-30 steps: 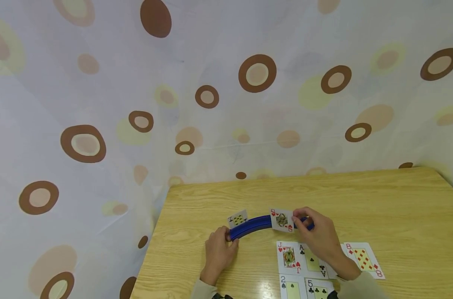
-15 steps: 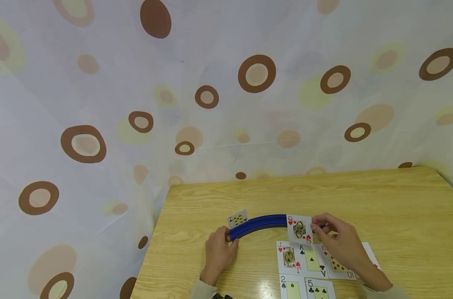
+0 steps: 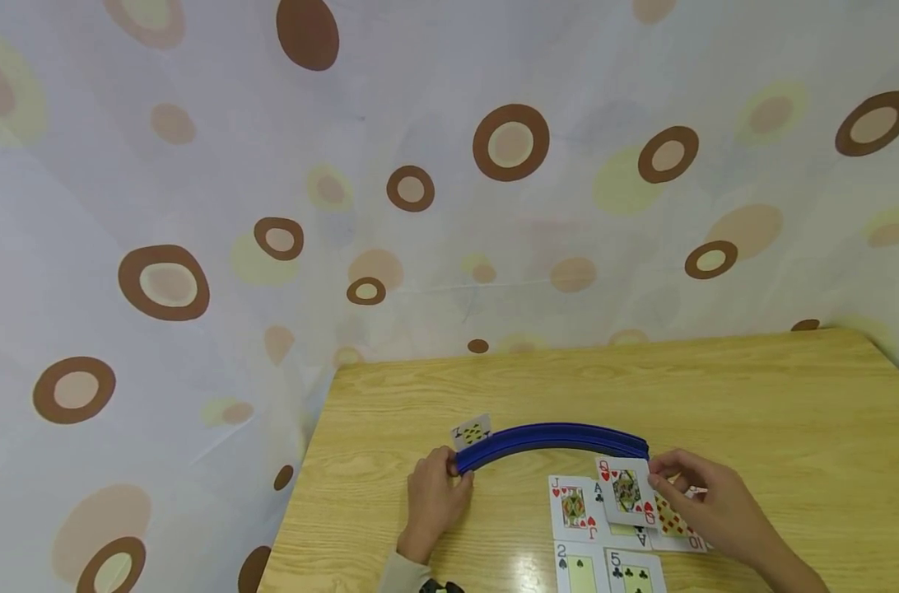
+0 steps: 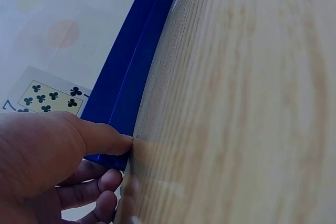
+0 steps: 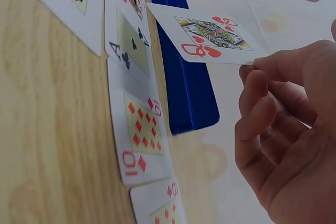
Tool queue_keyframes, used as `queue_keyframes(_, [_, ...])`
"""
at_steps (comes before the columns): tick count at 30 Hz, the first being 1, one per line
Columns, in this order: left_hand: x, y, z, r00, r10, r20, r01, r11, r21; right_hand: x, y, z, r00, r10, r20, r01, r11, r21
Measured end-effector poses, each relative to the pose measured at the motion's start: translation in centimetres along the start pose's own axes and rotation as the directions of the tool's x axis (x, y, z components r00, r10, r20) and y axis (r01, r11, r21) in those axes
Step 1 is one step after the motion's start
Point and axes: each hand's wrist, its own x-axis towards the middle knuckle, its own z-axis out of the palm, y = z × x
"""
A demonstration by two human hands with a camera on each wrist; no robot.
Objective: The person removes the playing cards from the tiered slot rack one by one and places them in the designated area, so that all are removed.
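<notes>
My right hand (image 3: 705,502) pinches the queen of hearts (image 3: 624,492) by its right edge between thumb and fingertips. The card is raised over the ace of clubs (image 3: 627,537) and overlaps the front of the curved blue card holder (image 3: 561,434) near its right end. My left hand (image 3: 436,498) grips the holder's left end, with the thumb (image 4: 113,139) against its front face and the other fingers curled beneath that end. A seven of clubs (image 3: 472,431) stands in the holder's slot by the left hand, tilted.
Face-up cards lie in rows before the holder: a jack of hearts (image 3: 574,508), a ten of diamonds (image 5: 142,127), an eight of diamonds (image 5: 165,211), a two of spades (image 3: 577,568) and a five of clubs (image 3: 633,572). A spotted curtain (image 3: 449,165) hangs behind the wooden table (image 3: 753,395).
My right hand has carried the queen of hearts rightward from the middle of the holder, then toward the card rows, uncovering the holder's right end. The left hand has stayed in place.
</notes>
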Motion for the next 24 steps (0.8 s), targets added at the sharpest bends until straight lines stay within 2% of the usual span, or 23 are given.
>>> queue_keyframes(9, [0.1,0.0,0.0,1.0,-0.014,0.013,0.014,1.0,0.006,-1.5,1.3,-1.1,0.992,0.112,0.05,-0.109,0.992,-0.056])
queue_keyframes(14, [0.0,-0.1,0.0,1.0,-0.012,0.0,0.012,1.0,0.011,-2.2,2.0,-1.8,0.976,0.187,0.115,-0.181,0.982,-0.055])
queue_keyframes(20, [0.0,0.1,-0.2,1.0,0.002,-0.013,-0.002,1.0,-0.003,-2.4,2.5,-3.1,0.934,0.296,0.2,-0.28,0.954,-0.106])
queue_keyframes(24, [-0.1,0.1,-0.3,1.0,0.004,-0.007,-0.004,1.0,-0.003,-2.5,3.2,-4.0,0.885,0.362,0.292,-0.34,0.932,-0.125])
